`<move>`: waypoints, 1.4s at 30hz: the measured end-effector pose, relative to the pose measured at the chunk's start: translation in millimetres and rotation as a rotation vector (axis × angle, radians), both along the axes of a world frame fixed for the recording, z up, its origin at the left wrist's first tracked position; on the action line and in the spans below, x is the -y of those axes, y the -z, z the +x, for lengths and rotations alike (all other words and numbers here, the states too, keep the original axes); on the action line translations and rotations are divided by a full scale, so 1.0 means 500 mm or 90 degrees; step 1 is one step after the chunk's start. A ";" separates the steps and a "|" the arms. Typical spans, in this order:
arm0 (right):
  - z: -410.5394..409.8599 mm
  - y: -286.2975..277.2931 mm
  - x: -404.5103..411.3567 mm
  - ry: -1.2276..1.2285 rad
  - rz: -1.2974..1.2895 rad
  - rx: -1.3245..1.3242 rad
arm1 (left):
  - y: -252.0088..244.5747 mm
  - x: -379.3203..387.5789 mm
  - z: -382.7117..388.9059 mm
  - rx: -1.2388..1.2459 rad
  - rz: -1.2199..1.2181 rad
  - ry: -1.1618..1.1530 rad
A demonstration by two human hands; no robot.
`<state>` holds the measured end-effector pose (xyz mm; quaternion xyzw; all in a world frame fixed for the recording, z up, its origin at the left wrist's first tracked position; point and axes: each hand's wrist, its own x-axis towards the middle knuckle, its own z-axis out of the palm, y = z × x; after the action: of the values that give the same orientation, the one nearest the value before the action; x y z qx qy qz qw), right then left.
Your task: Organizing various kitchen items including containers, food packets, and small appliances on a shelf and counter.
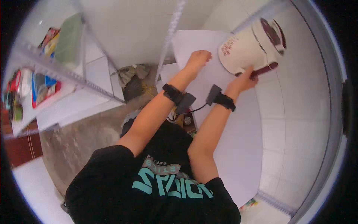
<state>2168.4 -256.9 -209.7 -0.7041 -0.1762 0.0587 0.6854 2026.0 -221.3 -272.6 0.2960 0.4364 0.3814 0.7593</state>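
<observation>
A cream electric kettle [242, 51] with a reddish floral print and a dark red lid stands at the far end of a white shelf board [237, 140]. It appears tilted by the wide lens. My right hand [244, 79] grips its dark red side handle [265, 70], with the thumb over the top. To the left of the kettle, apart from it, my left hand [199, 60] hovers over the board with loosely curled fingers and nothing visible in it. Each wrist wears a black strap with a small box, and a thin cable joins the two.
Metal uprights [170, 39] frame the shelving. White shelves at left carry a green translucent container [70, 40] and several colourful packages [44, 86]. Crumpled grey material [134, 72] lies on the brownish floor [81, 145]. A tiled wall [302, 112] runs along the right.
</observation>
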 end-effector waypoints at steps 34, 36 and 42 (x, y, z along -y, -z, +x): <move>-0.612 -0.257 -0.390 0.003 0.092 0.021 | -0.205 -0.579 -0.572 0.076 -0.109 0.133; -0.613 -0.294 -0.388 -0.052 0.012 0.083 | -0.241 -0.572 -0.566 0.106 -0.122 0.103; -0.661 -0.276 -0.367 -0.144 0.064 -0.014 | -0.256 -0.557 -0.634 0.164 -0.056 0.081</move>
<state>1837.6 -73.5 -71.7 -0.6438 -0.2500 0.1346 0.7105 1708.8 57.4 -144.5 0.2382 0.3322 0.3476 0.8438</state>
